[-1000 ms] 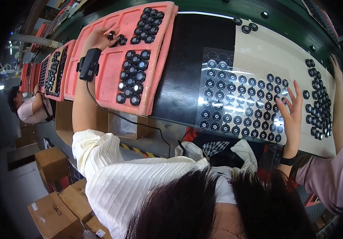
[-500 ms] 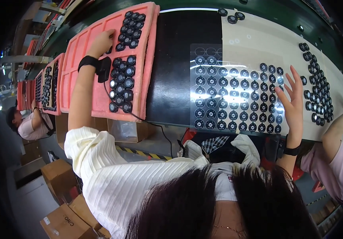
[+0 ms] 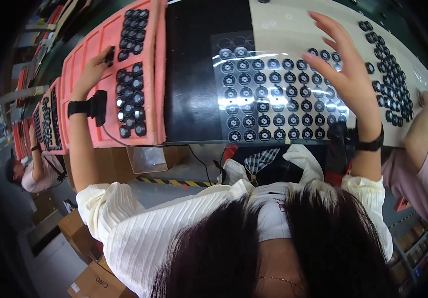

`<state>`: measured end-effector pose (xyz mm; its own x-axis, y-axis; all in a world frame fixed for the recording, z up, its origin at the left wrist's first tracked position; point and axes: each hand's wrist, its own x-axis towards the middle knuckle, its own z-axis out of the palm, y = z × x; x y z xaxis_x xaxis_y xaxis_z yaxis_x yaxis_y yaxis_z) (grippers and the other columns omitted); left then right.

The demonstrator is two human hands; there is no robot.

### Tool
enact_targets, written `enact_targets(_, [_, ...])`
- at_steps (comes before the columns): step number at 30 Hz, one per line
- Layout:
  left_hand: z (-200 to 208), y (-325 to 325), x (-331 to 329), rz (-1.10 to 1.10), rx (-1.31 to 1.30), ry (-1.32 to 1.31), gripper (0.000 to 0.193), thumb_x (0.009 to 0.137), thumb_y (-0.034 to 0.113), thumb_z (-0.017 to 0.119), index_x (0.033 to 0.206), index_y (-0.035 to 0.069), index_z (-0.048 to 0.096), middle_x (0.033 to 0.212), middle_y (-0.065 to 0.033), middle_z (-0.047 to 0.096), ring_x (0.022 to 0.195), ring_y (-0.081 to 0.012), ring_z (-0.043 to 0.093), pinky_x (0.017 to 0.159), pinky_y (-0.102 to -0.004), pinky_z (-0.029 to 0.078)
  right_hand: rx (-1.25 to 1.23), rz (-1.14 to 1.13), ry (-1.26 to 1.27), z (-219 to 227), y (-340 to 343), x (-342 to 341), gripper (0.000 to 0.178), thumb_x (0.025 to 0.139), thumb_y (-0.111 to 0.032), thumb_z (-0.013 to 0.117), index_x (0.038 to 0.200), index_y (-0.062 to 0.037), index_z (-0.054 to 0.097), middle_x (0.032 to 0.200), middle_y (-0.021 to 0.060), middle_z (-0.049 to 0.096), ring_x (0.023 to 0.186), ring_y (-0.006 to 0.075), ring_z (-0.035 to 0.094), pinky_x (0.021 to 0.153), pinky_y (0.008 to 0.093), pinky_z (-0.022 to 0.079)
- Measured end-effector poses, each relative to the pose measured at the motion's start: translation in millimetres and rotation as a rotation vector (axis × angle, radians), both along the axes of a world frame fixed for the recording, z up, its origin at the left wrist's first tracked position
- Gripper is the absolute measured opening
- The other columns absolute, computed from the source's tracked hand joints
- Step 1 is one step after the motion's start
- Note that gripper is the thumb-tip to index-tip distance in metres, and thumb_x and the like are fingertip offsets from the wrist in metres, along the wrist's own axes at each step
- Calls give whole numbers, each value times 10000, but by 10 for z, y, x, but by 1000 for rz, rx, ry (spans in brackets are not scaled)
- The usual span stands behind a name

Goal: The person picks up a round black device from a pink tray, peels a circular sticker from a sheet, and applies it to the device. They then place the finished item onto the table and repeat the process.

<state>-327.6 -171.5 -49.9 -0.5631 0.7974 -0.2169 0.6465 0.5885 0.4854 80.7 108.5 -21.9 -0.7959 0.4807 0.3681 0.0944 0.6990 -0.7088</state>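
Note:
My left hand (image 3: 92,71) is over the pink foam tray (image 3: 147,64) on the left, fingertips closed round a small black round part (image 3: 109,57) beside the rows of parts standing there. Two blocks of similar black round parts (image 3: 132,94) fill the tray's right-hand compartments. Palm turned inward, my right hand (image 3: 348,69) hovers with fingers spread and nothing in them. Beneath and beside it lies a clear sheet (image 3: 219,89) bearing rows of round black stickers with a white mark. The hand hides some of the sheet's far right corner.
Many loose black round parts (image 3: 393,74) lie on the pale mat (image 3: 298,30) at the right, near a co-worker's arm (image 3: 420,126). A black mat (image 3: 194,74) separates tray and sheet. A cable (image 3: 194,161) runs from my left wrist. Another person (image 3: 35,164) works at far left.
The view has shifted, so the table sits further left and higher. My right hand has moved farther out over the sheet's far right corner. My left hand remains at the tray.

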Motion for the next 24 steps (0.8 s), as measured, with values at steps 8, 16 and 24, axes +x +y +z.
enact_targets(8, [333,761,486,-253,223,609,289,789,161,491,1051,48,537,914,-148,593,816,-249,579,712,-319,440,-64,338,-128,-426,67,-784,226,738,-74,584,963,-54,560,865,50,595,811,142,567,719,265,446])
enact_targets(16, [-492,1940,1389,-542,-64,486,440,606,486,668,707,78,538,648,-75,564,680,-246,575,586,-331,438,-183,250,-217,-1094,90,-1111,142,688,-21,627,781,-28,521,665,40,565,625,111,531,589,223,435])
enact_targets(24, [-529,2008,1361,-404,-136,378,514,527,537,695,634,81,481,622,-69,549,643,-238,564,551,-338,431,-748,660,-139,-888,119,-1007,141,706,-64,625,799,-36,522,615,20,535,580,110,506,532,224,397])
